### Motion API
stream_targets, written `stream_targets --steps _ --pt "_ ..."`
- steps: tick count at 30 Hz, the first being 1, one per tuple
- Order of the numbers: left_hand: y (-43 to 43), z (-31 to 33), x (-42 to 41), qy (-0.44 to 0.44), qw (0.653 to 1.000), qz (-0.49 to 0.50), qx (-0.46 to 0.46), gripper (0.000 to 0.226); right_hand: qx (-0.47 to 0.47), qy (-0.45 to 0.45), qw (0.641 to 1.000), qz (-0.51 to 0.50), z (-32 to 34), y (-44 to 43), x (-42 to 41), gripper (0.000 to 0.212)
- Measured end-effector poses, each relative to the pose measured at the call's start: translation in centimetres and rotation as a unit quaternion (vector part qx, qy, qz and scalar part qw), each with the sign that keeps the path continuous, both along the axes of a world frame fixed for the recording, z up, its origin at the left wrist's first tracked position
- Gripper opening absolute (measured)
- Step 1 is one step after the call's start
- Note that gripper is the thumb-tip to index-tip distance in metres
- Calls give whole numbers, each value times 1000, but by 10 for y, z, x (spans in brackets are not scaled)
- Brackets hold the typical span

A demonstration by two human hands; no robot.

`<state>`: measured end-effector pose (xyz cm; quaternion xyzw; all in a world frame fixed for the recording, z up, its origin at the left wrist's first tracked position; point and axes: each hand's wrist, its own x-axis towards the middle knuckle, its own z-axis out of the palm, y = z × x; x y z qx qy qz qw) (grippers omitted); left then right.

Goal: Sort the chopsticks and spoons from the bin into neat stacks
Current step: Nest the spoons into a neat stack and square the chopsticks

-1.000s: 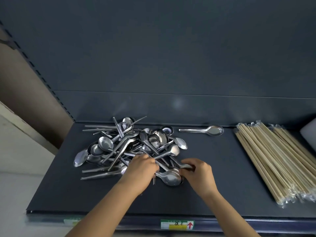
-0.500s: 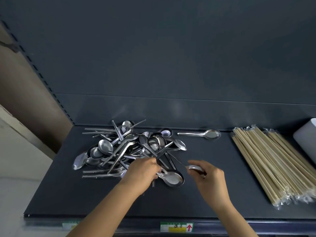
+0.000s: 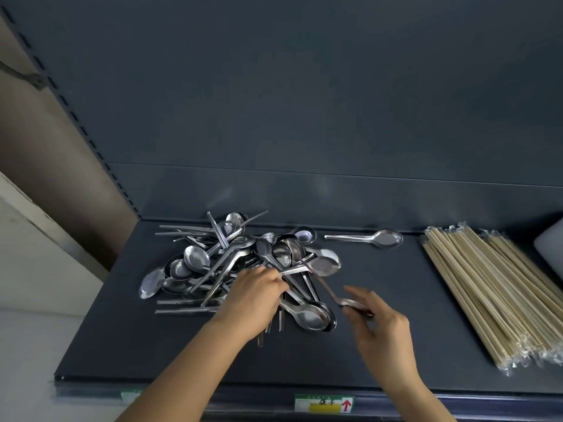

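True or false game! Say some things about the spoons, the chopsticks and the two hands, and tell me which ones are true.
1. The spoon pile lies left of the wooden chopsticks. True.
2. The wooden chopsticks stand upright. False: they lie flat in a wrapped bundle.
3. One lone spoon lies apart from the pile. True.
4. The right hand is empty. False: it pinches a metal spoon.
5. The left hand grips handles in the pile. True.
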<state>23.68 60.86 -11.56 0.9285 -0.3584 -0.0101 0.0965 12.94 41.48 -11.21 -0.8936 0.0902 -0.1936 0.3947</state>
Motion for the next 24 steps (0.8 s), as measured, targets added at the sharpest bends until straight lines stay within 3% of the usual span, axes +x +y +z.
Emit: stream_targets --steps 6,11,16,20,24 --pt "17 9 7 -5 993 76 -87 22 -37 2 999 23 -10 6 17 25" --pt "29 8 7 -43 982 143 -115 10 -167 -4 980 105 -22 25 24 29" --pt "27 7 -1 -46 982 126 -135 13 -240 13 958 154 -43 31 16 31" --pt "26 -1 -6 5 985 136 -104 26 -227 38 962 144 -51 26 14 24" --pt "25 -4 -11 21 985 131 -109 23 -183 88 976 83 -46 21 19 24"
